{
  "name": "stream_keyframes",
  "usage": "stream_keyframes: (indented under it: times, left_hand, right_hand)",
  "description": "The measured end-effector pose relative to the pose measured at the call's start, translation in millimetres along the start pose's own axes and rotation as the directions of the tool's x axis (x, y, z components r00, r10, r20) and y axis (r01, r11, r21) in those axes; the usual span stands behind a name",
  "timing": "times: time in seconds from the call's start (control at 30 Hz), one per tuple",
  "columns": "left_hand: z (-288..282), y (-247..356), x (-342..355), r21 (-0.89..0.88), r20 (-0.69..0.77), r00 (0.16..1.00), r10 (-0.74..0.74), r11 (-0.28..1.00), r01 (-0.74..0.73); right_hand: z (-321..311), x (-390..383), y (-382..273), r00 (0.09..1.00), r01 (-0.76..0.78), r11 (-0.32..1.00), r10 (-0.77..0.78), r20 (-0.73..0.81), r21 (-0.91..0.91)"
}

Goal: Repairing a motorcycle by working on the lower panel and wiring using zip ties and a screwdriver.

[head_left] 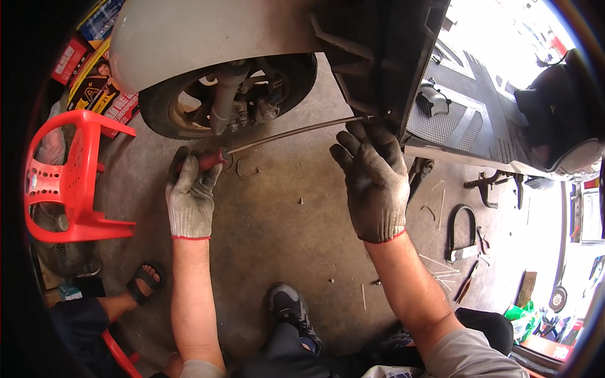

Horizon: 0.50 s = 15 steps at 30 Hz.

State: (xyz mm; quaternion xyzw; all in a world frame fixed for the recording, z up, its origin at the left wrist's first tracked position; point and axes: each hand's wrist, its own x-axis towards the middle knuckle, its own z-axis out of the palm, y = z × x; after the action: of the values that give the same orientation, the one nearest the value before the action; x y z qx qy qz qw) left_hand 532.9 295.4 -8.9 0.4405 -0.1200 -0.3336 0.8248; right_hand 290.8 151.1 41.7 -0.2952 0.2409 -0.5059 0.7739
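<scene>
My left hand (193, 192), in a grey-coated white work glove, is closed around the red handle (212, 159) of a long screwdriver. Its thin shaft (283, 133) runs to the right, rising slightly, and meets the lower edge of a dark plastic panel (378, 57) on a scooter-like vehicle. At that edge my right hand (377, 183), gloved the same way, has its fingers bent close together by the shaft's tip. Whatever its fingertips hold is hidden. Left of the panel are a wheel (161, 104) and a pale, rounded body cover (208, 31).
A red plastic chair (82, 189) stands at left, near stacked boxes (101, 88). Another person's sandalled foot (145, 280) is at lower left. On the floor at right lie a U-lock (463, 230), pliers (466, 283) and thin sticks. A ribbed footboard (460, 107) extends at upper right.
</scene>
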Motion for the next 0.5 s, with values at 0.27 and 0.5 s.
stream_keyframes:
  times: [0.27, 0.5]
  left_hand:
    - [2.0, 0.7, 3.1, -0.008, 0.008, 1.000, 0.007, 1.000, -0.007]
    - [2.2, 7.0, 9.1, 0.019, 0.093, 0.996, 0.009, 1.000, -0.011]
  right_hand:
    - [-0.5, 0.1, -1.7, 1.000, -0.007, 1.000, 0.007, -0.012, 0.006]
    - [-1.2, 0.6, -3.5, 1.000, -0.008, 0.998, 0.008, -0.009, 0.055]
